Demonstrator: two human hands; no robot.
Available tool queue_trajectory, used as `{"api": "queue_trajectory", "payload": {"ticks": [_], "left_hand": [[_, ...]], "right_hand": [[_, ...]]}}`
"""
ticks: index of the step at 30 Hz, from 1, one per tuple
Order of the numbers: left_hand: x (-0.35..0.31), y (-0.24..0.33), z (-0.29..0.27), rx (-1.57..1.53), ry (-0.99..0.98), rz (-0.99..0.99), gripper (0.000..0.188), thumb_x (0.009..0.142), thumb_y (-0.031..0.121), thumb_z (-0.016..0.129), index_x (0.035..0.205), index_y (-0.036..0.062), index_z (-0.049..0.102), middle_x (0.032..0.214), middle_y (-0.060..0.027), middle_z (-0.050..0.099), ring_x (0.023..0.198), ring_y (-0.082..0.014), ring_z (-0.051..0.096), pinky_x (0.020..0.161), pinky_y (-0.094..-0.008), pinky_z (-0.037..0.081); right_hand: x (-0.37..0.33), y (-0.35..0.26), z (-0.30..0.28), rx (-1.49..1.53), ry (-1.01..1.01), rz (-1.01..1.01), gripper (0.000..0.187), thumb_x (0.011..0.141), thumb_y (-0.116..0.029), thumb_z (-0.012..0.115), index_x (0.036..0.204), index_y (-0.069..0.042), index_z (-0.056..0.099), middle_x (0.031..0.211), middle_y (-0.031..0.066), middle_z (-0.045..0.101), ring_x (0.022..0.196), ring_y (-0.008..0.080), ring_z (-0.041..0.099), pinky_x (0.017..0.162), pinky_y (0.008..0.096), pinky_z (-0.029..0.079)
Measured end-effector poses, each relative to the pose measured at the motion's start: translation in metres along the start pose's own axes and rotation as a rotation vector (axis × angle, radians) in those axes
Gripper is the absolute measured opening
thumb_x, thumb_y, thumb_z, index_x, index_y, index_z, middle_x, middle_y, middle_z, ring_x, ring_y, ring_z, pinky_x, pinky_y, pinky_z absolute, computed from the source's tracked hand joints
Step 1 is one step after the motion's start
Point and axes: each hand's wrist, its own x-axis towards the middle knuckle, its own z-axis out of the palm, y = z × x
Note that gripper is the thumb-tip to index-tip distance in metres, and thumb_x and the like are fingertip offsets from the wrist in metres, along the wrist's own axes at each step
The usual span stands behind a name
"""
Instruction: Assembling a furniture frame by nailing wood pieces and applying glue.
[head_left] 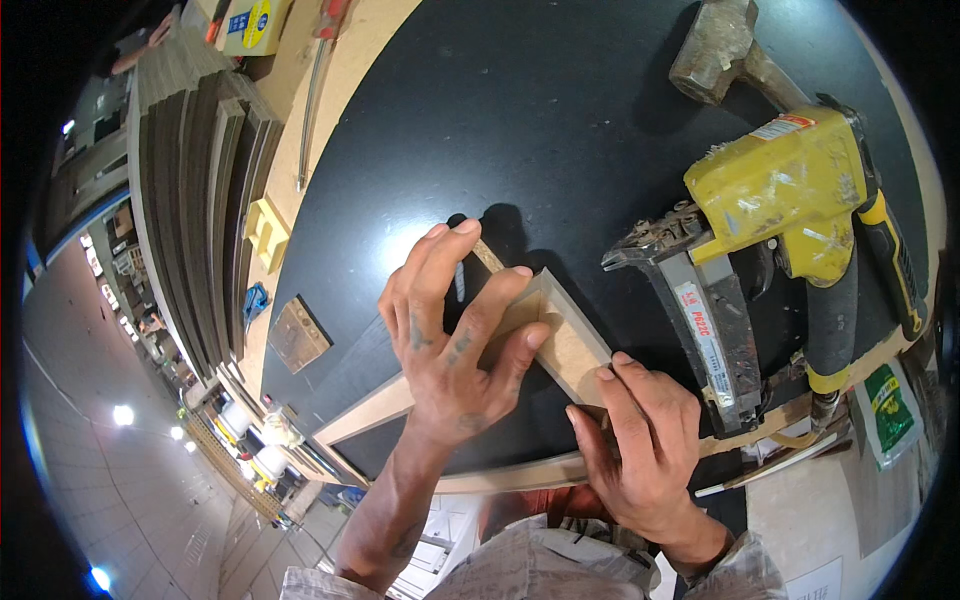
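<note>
A pale wooden frame [574, 342] of narrow strips lies on the black round-edged tabletop [420, 130], angled toward me. My left hand [455, 345] spreads its fingers over the far corner, thumb and forefinger apart, palm covering part of a strip. My right hand [640, 430] pinches the right-hand strip near its closer end, between thumb and fingertips. Beside the left fingertips is a small dark-topped object [458, 280] with a greyish shaft, partly hidden by the hand. A yellow pneumatic nail gun [775, 195] lies to the right, its nose pointing toward the frame.
A hammer [712, 50] lies at the far right. A small wood block [299, 335] sits on the left. Past the table's left edge are a red-handled screwdriver [315, 110], a yellow plastic piece [267, 235] and a stack of dark boards [200, 200]. A green packet [890, 410] is at right.
</note>
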Motion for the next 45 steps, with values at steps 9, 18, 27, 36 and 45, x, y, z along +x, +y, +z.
{"api": "queue_trajectory", "payload": {"ticks": [9, 18, 27, 36, 45], "left_hand": [[-0.001, 0.000, -0.002, -0.004, -0.002, 0.015, 0.036, 0.094, 0.041, 0.063, 0.113, 0.0113, 0.071, 0.140, -0.0160, 0.051, 0.132, -0.0374, 0.047, 0.106, -0.0484, 0.035], [-0.002, -0.003, -0.006, -0.035, -0.032, 0.008, 0.034, 0.095, 0.039, 0.062, 0.115, 0.0125, 0.070, 0.141, -0.0150, 0.051, 0.132, -0.0354, 0.046, 0.107, -0.0484, 0.031], [0.000, 0.002, -0.006, -0.035, -0.018, -0.020, 0.032, 0.092, 0.041, 0.064, 0.111, 0.0164, 0.069, 0.141, -0.0079, 0.050, 0.131, -0.0307, 0.045, 0.103, -0.0473, 0.031], [0.000, 0.002, -0.008, -0.024, -0.030, -0.010, 0.040, 0.089, 0.047, 0.067, 0.114, 0.0158, 0.068, 0.140, -0.0092, 0.050, 0.133, -0.0324, 0.045, 0.105, -0.0501, 0.032], [-0.007, 0.001, -0.011, -0.022, -0.098, -0.042, 0.039, 0.093, 0.047, 0.061, 0.118, 0.0182, 0.064, 0.144, -0.0072, 0.044, 0.138, -0.0312, 0.038, 0.108, -0.0526, 0.029]], "right_hand": [[-0.001, -0.001, 0.003, -0.042, -0.006, -0.020, 0.046, 0.072, -0.007, 0.082, 0.114, 0.003, 0.067, 0.119, 0.0169, 0.064, 0.095, 0.0300, 0.062, 0.082, 0.0388, 0.046], [0.001, -0.003, 0.007, -0.090, 0.031, -0.083, 0.048, 0.070, -0.005, 0.084, 0.113, 0.005, 0.065, 0.117, 0.0180, 0.063, 0.098, 0.0324, 0.061, 0.084, 0.0393, 0.049], [0.000, -0.004, 0.009, -0.102, 0.065, -0.101, 0.047, 0.072, -0.004, 0.082, 0.114, 0.004, 0.062, 0.118, 0.0194, 0.061, 0.099, 0.0350, 0.058, 0.084, 0.0419, 0.050], [0.000, -0.007, 0.005, -0.103, 0.018, -0.093, 0.045, 0.074, -0.004, 0.081, 0.114, 0.003, 0.062, 0.121, 0.0186, 0.060, 0.101, 0.0360, 0.059, 0.085, 0.0438, 0.050], [0.053, 0.017, -0.086, -0.581, 0.194, 0.114, 0.058, 0.081, -0.011, 0.078, 0.131, 0.002, 0.052, 0.121, 0.0195, 0.058, 0.115, 0.0378, 0.053, 0.098, 0.0455, 0.044]]}}
